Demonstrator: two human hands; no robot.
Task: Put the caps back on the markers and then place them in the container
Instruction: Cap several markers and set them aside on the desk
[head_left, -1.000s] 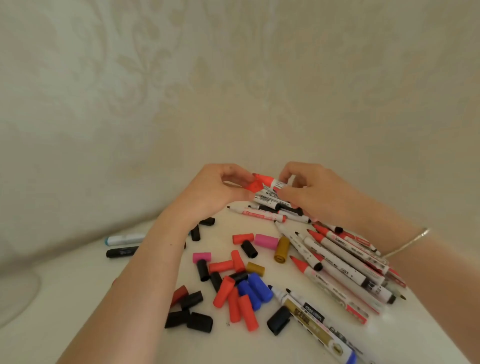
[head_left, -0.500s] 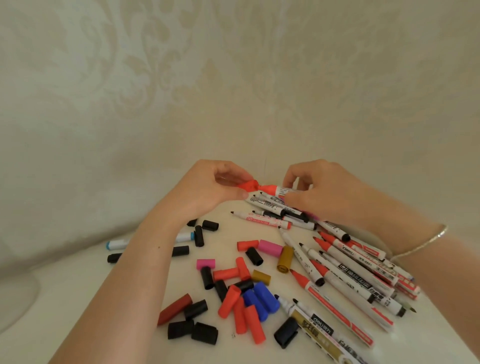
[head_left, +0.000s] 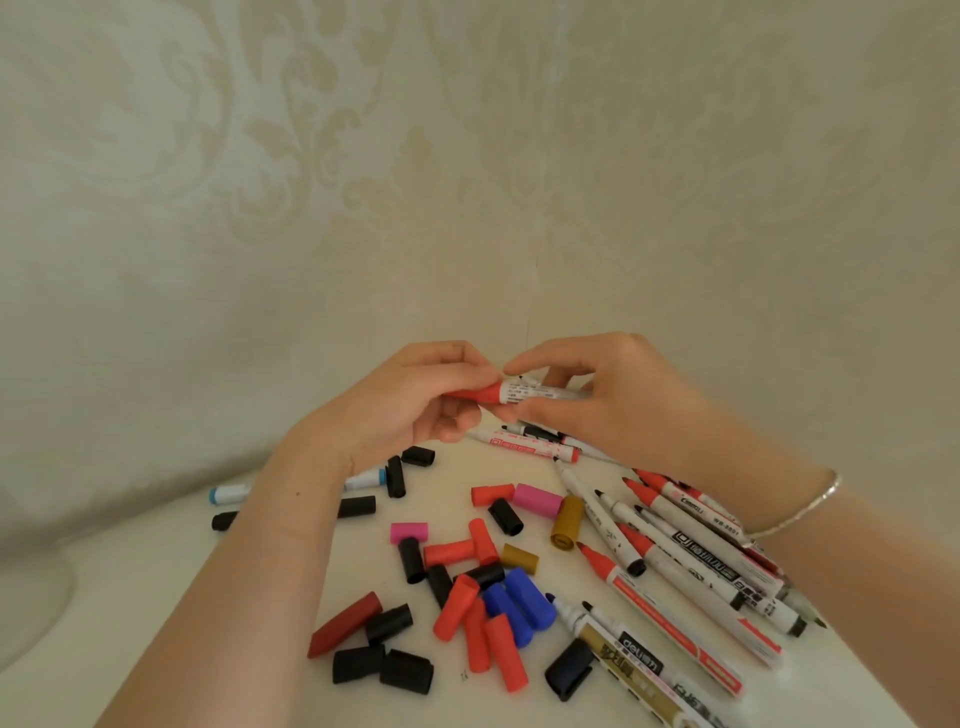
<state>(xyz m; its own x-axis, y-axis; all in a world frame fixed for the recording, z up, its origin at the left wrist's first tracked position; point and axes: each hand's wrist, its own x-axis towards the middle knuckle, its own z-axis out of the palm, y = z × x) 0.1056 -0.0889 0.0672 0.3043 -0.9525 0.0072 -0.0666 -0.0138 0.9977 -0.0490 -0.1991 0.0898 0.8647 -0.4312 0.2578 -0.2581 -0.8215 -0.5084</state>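
Pale patterned wall (head_left: 467, 156) behind, white table (head_left: 156, 597) below. Heap of uncapped markers (head_left: 691, 561) at right, touching and crossing. Scatter of loose caps (head_left: 483, 587), red, black, blue, pink, gold, at centre. Left hand (head_left: 410, 405) raised above the table, fingers curled tight around a red cap (head_left: 480, 393). Right hand (head_left: 613, 395) opposite, fingers pinching the white marker (head_left: 540, 389) by its barrel. Cap seated on the marker's end, held level between both hands. Silver bracelet (head_left: 800, 512) on right wrist.
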